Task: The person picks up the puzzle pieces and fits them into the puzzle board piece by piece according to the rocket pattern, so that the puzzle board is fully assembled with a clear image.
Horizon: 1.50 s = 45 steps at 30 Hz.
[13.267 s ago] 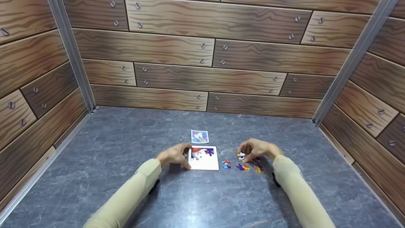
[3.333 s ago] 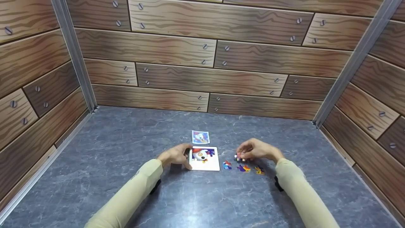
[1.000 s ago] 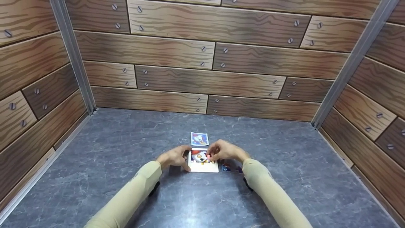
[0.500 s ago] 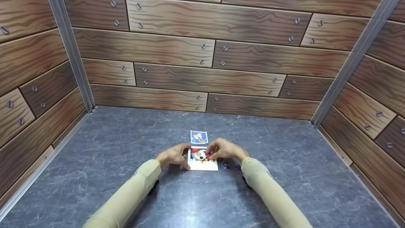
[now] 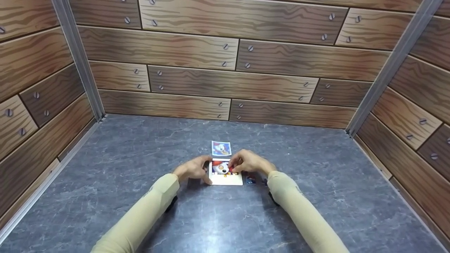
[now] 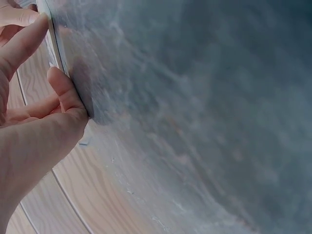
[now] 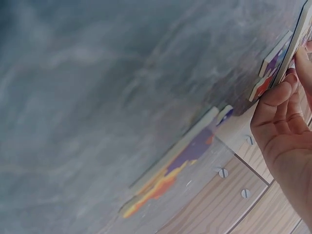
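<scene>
A white puzzle tray (image 5: 227, 180) lies on the table, its far half filled with pieces forming a white cartoon face under a red shape. My left hand (image 5: 192, 169) grips the tray's left side, thumb by the near corner and fingers by the far one; the left wrist view shows fingertips at the tray's edge (image 6: 53, 48). With thumb and fingers, my right hand (image 5: 251, 162) pinches a red puzzle piece (image 5: 230, 169) at the right of the filled part. Most of that piece is hidden behind the fingers. The right wrist view has the right hand (image 7: 287, 129) low beside the tray.
Just beyond the tray lies a picture card (image 5: 221, 148) showing a similar face. Loose puzzle pieces (image 5: 250, 179) sit right of the tray, partly under the right forearm; purple and orange pieces (image 7: 187, 156) show in the right wrist view. Wood-patterned walls (image 5: 190, 79) enclose the table.
Over 13 seconds the tray gained face pieces. My right hand moved left from the loose pieces, bringing a piece onto the tray, and lately stays there. My left hand keeps its grip.
</scene>
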Available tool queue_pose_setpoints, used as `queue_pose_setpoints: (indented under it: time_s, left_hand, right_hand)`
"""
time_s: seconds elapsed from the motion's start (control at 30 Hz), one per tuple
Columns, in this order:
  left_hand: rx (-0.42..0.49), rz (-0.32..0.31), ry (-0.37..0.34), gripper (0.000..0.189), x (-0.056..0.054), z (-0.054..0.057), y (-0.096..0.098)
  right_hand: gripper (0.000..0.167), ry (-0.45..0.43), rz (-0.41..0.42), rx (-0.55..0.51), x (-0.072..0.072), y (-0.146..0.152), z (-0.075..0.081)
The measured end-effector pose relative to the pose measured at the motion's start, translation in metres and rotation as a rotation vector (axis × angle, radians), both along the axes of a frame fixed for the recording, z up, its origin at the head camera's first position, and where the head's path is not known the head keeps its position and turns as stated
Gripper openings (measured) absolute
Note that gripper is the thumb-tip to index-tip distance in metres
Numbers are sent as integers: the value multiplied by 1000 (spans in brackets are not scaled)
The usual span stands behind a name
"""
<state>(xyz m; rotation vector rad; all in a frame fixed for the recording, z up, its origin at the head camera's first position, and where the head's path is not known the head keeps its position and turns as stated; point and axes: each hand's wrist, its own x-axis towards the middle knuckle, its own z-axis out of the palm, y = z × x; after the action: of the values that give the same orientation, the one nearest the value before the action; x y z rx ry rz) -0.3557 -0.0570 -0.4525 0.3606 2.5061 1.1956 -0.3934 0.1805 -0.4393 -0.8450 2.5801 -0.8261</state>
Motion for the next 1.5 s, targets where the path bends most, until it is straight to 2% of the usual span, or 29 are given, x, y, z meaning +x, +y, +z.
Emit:
queue_pose_setpoints:
  time_s: [0.17,0.4,0.6,0.77,1.07,1.3,1.5]
  left_hand:
    - [-3,-13,1,84,0,2,0]
    - [-24,-57,37,77,1,6,-1]
    - [6,-8,1,84,0,3,-1]
    - [35,4,-20,85,-2,-1,0]
    - [16,16,-36,86,1,2,-1]
    - [27,10,-17,85,0,0,0]
    - [29,29,-36,88,1,0,0]
  right_hand:
    - [16,3,11,-8,-1,1,0]
    - [28,-63,69,-10,-4,8,4]
    - [36,-106,74,12,-3,10,6]
    - [35,-100,62,13,-2,9,6]
    - [34,-80,69,32,-2,9,5]
    - [35,-134,67,-47,1,18,6]
    - [31,-184,36,-71,3,30,6]
